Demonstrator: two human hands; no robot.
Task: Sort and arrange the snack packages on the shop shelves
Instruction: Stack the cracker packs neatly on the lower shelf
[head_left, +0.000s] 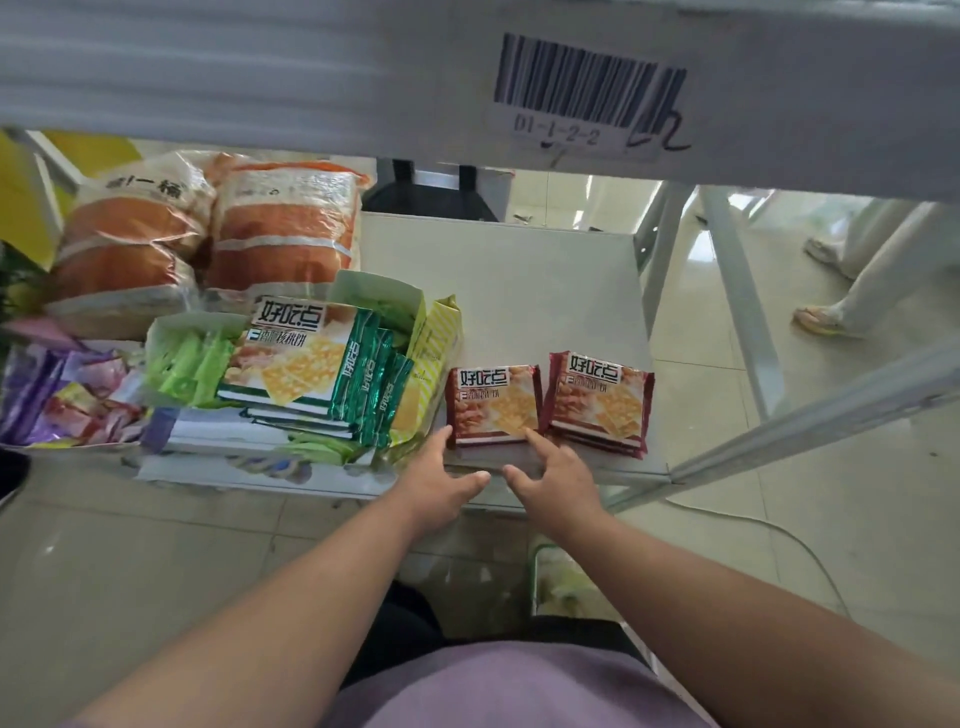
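**Both hands at the red cracker stacks on the lower shelf**

You are looking down past the upper shelf edge (311, 78), which fills the top of the view and carries a barcode label (587, 96). Below it lies the pale lower shelf (519, 280), its back right part bare.

At the back left of that shelf stand two large orange-and-white bags (218, 228), side by side and touching. In front of them sits an open display box (431, 343) (yellow-striped on its right wall) holding a stack of green cracker packs (296, 364), with more green packs standing on edge just to the right of the stack. Further left lies a heap of purple and pink snack packets (57, 395).

To the right of the box, near the shelf's front edge, you have two short stacks of red cracker packs: the left red stack (493, 402) and the right red stack (600, 400), close beside each other and lying flat.

Your left hand (441, 480) reaches to the front left corner of the left red stack, fingers relaxed and extended, gripping nothing. Your right hand (558, 483) has its fingers spread, one fingertip touching the front edge of the left red stack where the two stacks meet; it grips nothing either.
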